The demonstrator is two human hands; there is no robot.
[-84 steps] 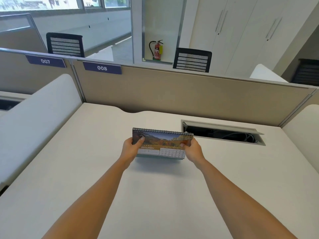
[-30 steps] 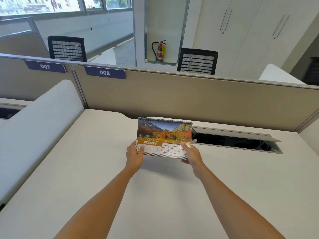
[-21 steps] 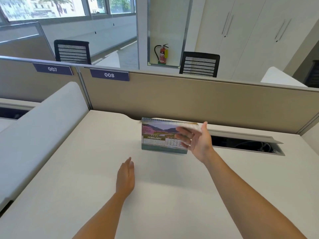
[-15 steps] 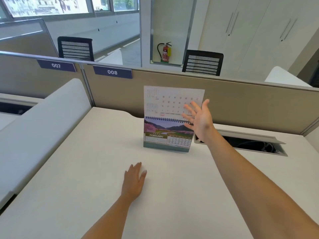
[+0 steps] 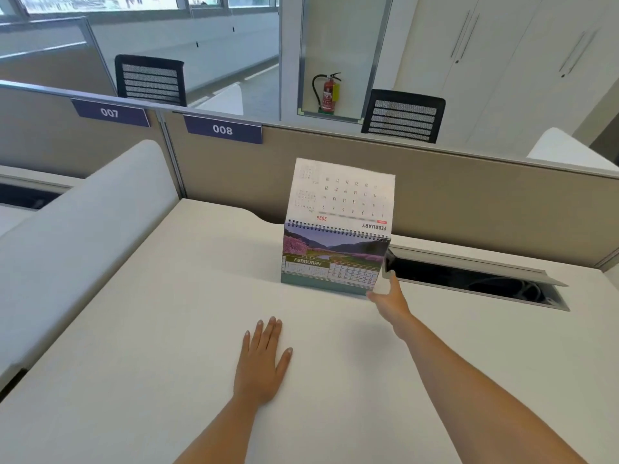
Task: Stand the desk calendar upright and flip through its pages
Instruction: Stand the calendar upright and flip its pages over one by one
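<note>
The desk calendar [image 5: 335, 259] stands upright on the tabletop [image 5: 167, 329], at 12 o'clock from my hands, showing February. One page [image 5: 341, 192] stands vertical above the spiral binding. My right hand [image 5: 390, 303] is at the calendar's lower right corner, fingertips touching it; whether it grips I cannot tell. My left hand [image 5: 263, 360] lies open and flat, palm down, near the calendar's 6 o'clock side, apart from it.

Two bare forearms and hands [image 5: 259, 363], no sleeves
</note>
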